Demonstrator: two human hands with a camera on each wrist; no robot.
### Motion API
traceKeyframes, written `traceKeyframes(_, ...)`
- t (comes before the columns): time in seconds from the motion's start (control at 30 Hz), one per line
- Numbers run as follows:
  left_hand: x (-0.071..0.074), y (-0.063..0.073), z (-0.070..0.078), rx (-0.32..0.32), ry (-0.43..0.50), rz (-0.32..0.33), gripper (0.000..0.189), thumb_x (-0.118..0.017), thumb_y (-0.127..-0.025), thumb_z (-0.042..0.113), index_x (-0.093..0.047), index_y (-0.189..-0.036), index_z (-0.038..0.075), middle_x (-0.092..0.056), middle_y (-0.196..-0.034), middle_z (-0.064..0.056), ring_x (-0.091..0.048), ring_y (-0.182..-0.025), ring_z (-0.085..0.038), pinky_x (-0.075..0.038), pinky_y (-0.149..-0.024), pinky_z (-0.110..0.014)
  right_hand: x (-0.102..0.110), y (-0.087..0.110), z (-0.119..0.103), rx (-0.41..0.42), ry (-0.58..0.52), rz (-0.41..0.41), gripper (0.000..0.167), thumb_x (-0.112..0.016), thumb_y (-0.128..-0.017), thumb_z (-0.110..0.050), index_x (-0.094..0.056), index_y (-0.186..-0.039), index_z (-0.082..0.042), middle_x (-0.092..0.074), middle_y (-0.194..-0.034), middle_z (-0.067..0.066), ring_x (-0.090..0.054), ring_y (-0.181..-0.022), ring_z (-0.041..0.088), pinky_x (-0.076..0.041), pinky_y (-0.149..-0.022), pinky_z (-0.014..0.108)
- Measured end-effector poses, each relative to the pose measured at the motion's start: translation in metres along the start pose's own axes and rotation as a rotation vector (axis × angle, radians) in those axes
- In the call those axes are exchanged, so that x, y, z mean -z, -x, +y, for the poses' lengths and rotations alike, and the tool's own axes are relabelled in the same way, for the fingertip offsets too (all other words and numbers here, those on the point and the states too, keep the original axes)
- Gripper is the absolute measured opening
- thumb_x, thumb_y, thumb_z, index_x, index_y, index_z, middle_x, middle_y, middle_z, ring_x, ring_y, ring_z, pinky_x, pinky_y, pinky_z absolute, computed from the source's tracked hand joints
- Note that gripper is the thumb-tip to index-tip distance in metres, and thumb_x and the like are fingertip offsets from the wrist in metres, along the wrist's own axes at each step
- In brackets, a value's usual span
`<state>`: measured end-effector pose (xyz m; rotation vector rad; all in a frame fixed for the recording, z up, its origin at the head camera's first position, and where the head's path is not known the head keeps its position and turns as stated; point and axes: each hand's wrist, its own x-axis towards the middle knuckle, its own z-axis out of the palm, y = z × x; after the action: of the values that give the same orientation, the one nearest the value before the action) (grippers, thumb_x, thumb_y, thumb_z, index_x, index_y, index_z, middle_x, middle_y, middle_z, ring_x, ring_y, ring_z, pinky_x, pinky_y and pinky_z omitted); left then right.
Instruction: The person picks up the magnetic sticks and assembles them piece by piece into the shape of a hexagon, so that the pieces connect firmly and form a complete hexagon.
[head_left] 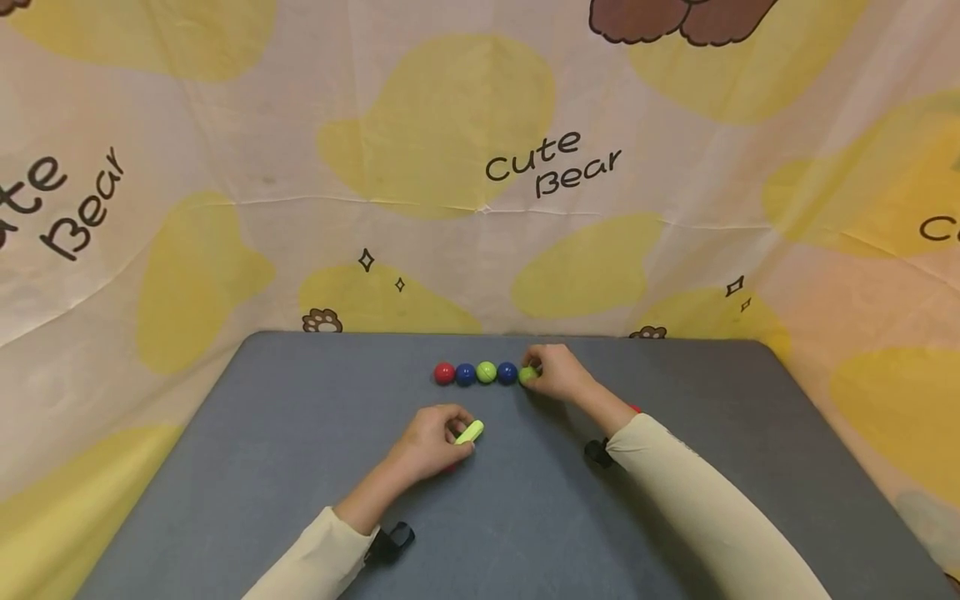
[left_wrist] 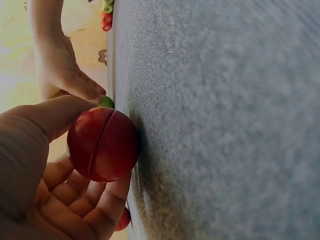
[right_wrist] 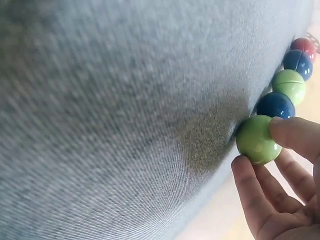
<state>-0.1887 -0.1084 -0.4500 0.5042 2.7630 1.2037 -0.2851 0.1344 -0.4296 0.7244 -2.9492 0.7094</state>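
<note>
Thumb and fingers of my left hand (head_left: pixel 430 442) grip a red ball (left_wrist: pixel 102 146) close over the table, nearer to me than the row. In the head view a yellow-green bar-shaped piece (head_left: pixel 470 432) shows between that hand's thumb and fingers. At the row's right end, my right hand (head_left: pixel 561 374) pinches a green ball (right_wrist: pixel 256 140) beside a blue ball (right_wrist: pixel 276 105). Leftward the row runs on with another green ball (head_left: pixel 486 372), another blue ball (head_left: pixel 466 374) and a red ball (head_left: pixel 444 373).
Grey cloth covers the table (head_left: pixel 300 458), and a printed curtain (head_left: pixel 480 167) hangs behind its far edge. Red and green ring-ended pieces (left_wrist: pixel 107 15) appear far off in the left wrist view. Something red (head_left: pixel 636 409) peeks out beside my right forearm.
</note>
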Motion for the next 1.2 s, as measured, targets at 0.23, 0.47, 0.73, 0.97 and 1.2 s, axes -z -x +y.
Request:
traceKeyframes(0.23,0.002,0.001,-0.001,0.027,0.015,0.027,0.026,-0.078,-0.075,0.012,-0.069,-0.1,0.01,-0.066,-0.085,0.0,-0.054,-0.067,-0.008,-0.046,-0.058,-0.021,0.002,0.011,-0.003,-0.017,-0.06,-0.024,0.021,-0.077,-0.077,-0.009,-0.069,-0.096,-0.003,-0.071,-0.092,0.012,-0.069,-0.083,0.024,-0.055,-0.073,0.036)
traceKeyframes(0.47,0.004,0.001,0.001,0.022,0.014,0.022,0.024,-0.078,-0.075,0.01,-0.07,-0.098,0.011,-0.066,-0.085,0.0,-0.054,-0.066,-0.008,-0.046,-0.057,-0.021,-0.002,0.022,-0.013,0.02,-0.133,-0.07,0.02,-0.075,-0.078,-0.007,-0.069,-0.097,-0.005,-0.071,-0.095,0.01,-0.07,-0.081,0.02,-0.055,-0.069,0.03)
traceKeyframes(0.73,0.003,0.001,0.001,0.026,0.011,0.006,0.023,-0.078,-0.076,0.011,-0.071,-0.099,0.012,-0.067,-0.086,0.0,-0.054,-0.066,-0.008,-0.046,-0.056,-0.022,-0.008,0.031,-0.03,0.067,-0.144,-0.101,0.025,-0.075,-0.077,-0.007,-0.071,-0.101,-0.005,-0.071,-0.098,0.009,-0.068,-0.08,0.016,-0.055,-0.069,0.026)
traceKeyframes(0.97,0.001,0.002,0.0,0.022,0.001,-0.004,0.023,-0.078,-0.076,0.013,-0.072,-0.099,0.015,-0.067,-0.086,0.002,-0.055,-0.066,-0.007,-0.047,-0.056,-0.021,-0.016,0.036,-0.042,0.129,-0.182,-0.107,0.023,-0.075,-0.075,-0.004,-0.07,-0.097,-0.005,-0.07,-0.095,0.009,-0.069,-0.08,0.017,-0.053,-0.067,0.022)
traceKeyframes(1.2,-0.001,0.001,0.002,0.02,-0.016,-0.017,0.024,-0.078,-0.077,0.015,-0.072,-0.099,0.014,-0.067,-0.086,0.002,-0.056,-0.067,-0.007,-0.047,-0.056,-0.022,-0.021,0.037,-0.048,0.175,-0.188,-0.119,0.023,-0.076,-0.076,-0.004,-0.07,-0.098,-0.005,-0.068,-0.095,0.008,-0.068,-0.083,0.018,-0.053,-0.068,0.021)
